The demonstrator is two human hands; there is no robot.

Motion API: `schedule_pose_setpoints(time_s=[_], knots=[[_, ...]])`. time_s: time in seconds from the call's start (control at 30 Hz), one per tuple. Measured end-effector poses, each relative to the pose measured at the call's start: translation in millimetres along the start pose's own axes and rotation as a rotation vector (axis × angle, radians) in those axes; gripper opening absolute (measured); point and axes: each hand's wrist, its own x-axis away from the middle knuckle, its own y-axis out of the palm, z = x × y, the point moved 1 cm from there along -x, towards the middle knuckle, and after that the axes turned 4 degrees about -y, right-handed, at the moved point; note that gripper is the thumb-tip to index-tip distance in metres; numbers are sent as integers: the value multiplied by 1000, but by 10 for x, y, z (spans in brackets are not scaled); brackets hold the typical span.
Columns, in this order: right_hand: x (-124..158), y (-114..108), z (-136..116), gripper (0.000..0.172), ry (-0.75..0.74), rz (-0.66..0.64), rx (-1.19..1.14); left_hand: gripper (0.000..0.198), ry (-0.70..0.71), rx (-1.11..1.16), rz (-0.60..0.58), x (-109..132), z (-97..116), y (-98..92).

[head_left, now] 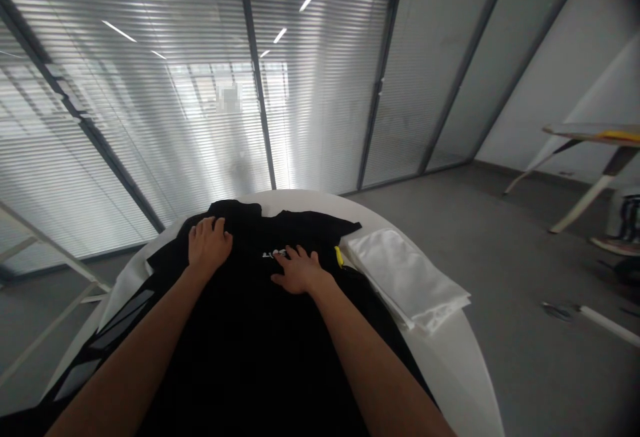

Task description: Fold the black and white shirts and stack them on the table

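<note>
A black T-shirt (250,330) lies spread over a round white table (470,370), its collar and sleeves toward the far edge. My left hand (209,245) rests palm down on the upper left part of the shirt, fingers stretched out. Flat on the chest, near a small white print (270,254), lies my right hand (299,269) with its fingers spread. It partly covers the print. Just right of that hand, a small yellow item (339,257) shows at the shirt's edge; its kind is unclear.
Folded white cloth (407,277) lies at the table's right side, beside the shirt. Behind the table stands a glass partition with blinds (315,104). A wooden-topped table (590,134) is at the far right, and a white metal frame (55,250) stands at left.
</note>
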Motion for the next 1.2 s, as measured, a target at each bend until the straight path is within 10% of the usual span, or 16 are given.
schedule_pose_setpoints(time_s=[0.17, 0.4, 0.6, 0.83, 1.0, 1.2], knots=[[55, -176, 46, 58, 1, 15, -5, 47, 184, -11, -238, 209, 89, 151], [40, -313, 185, 46, -66, 140, -122, 49, 153, 51, -198, 260, 30, 210], [25, -346, 333, 46, 157, 408, -72, 49, 165, 27, -195, 270, 18, 209], [-27, -216, 663, 51, 403, 401, -45, 57, 112, 54, -184, 252, 3, 261], [-109, -68, 317, 52, 280, 540, 42, 56, 110, 63, -197, 228, -16, 310], [-241, 321, -35, 61, 90, 370, 60, 56, 99, 94, -184, 233, -1, 296]])
